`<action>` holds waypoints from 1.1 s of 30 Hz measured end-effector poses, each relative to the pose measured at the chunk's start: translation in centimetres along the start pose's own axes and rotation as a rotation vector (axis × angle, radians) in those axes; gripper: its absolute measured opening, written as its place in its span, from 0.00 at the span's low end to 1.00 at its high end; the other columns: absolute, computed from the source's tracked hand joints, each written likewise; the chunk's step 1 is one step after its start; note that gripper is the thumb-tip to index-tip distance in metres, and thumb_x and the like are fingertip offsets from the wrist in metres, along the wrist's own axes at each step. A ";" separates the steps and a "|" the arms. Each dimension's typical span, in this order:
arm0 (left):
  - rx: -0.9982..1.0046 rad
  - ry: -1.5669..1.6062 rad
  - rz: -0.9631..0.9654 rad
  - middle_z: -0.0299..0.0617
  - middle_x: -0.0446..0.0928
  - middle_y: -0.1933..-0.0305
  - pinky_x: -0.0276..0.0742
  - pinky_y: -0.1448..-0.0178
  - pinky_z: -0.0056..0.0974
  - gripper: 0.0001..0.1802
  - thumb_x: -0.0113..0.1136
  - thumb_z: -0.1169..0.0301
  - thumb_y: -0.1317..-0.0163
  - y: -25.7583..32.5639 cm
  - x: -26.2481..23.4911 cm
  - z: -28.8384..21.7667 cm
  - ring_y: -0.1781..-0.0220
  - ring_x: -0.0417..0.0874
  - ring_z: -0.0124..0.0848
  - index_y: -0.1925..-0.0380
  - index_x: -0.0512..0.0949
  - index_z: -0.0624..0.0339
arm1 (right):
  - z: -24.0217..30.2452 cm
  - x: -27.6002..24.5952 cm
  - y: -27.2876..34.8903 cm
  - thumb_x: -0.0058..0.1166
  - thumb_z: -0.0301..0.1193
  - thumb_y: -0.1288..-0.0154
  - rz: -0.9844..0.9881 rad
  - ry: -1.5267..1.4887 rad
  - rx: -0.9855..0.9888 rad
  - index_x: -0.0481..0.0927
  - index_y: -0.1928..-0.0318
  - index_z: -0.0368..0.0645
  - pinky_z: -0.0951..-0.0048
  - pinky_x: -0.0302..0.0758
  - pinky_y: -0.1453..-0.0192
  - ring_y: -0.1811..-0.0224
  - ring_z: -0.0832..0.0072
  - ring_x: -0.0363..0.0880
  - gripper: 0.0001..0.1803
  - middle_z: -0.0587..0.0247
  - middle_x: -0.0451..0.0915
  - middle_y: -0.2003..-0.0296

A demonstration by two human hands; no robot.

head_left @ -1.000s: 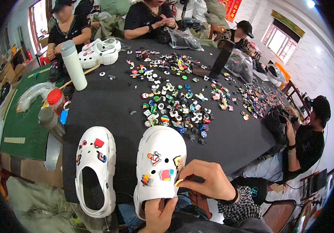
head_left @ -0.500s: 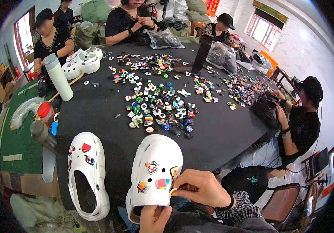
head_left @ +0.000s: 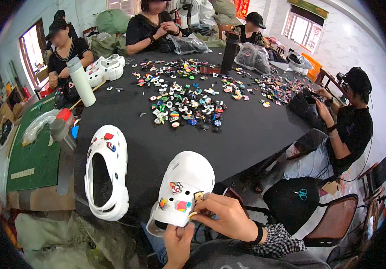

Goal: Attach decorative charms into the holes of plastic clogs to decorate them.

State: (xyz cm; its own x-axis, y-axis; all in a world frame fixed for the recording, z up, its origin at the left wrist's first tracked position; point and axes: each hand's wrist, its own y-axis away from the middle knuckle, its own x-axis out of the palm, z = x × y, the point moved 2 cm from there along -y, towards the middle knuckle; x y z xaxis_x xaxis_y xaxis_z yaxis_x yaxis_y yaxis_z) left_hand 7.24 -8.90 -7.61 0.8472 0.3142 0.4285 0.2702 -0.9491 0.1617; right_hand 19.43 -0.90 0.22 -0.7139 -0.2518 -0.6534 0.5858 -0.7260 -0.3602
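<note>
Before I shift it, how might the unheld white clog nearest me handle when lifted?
The white clog looks like moulded foam, so it's probably light for its size. Its open shell stands unsupported, suggesting modest give. Raised charms on its toe might catch if gripped.

- White, grey-veined wall [head_left: 354, 40] on the right.
- Barred window [head_left: 303, 30] set in it, bright with daylight, under a green-and-gold valance [head_left: 308, 13].
- Bright doorway [head_left: 34, 47] on the left.
- Red banner [head_left: 242, 8] at the back, near a fan [head_left: 185, 15].
- Black worktop [head_left: 152, 150] filling the middle.
- Brown-backed chair [head_left: 334, 222] at lower right, on pale floor [head_left: 354, 186].
- Green sack [head_left: 113, 21] against the back wall.
</note>
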 end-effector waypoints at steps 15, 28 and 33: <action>0.243 -0.207 0.070 0.47 0.75 0.49 0.69 0.42 0.32 0.16 0.52 0.82 0.37 -0.9 0.3 3.6 0.47 0.74 0.29 0.49 0.70 0.75 | -6.5 2.0 2.5 0.79 0.31 0.65 -0.284 0.007 0.039 0.60 0.41 0.41 0.72 0.78 0.53 0.50 0.71 0.72 0.50 0.53 0.57 0.41; 0.472 -0.313 -0.114 0.48 0.81 0.62 0.74 0.58 0.32 0.11 0.54 0.78 0.37 -1.5 0.7 2.7 0.61 0.79 0.27 0.57 0.76 0.75 | -6.1 2.2 0.3 0.78 0.31 0.62 -0.089 -0.057 0.074 0.38 0.29 0.37 0.61 0.62 0.32 0.32 0.62 0.58 0.68 0.49 0.54 0.34; 0.445 -0.339 -0.135 0.43 0.78 0.71 0.65 0.70 0.32 0.10 0.54 0.77 0.36 -1.7 0.3 3.2 0.73 0.70 0.22 0.59 0.76 0.76 | -5.5 2.4 0.3 0.77 0.29 0.60 -0.121 -0.033 0.116 0.36 0.28 0.39 0.60 0.62 0.32 0.32 0.61 0.59 0.68 0.48 0.53 0.34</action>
State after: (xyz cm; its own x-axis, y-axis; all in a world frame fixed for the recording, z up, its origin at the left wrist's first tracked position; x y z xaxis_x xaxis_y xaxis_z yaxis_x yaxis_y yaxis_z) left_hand 8.55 -7.28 -10.59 0.8712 0.4784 0.1097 0.4906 -0.8416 -0.2261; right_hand 20.01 1.80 -5.15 -0.7899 -0.1774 -0.5870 0.4479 -0.8207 -0.3548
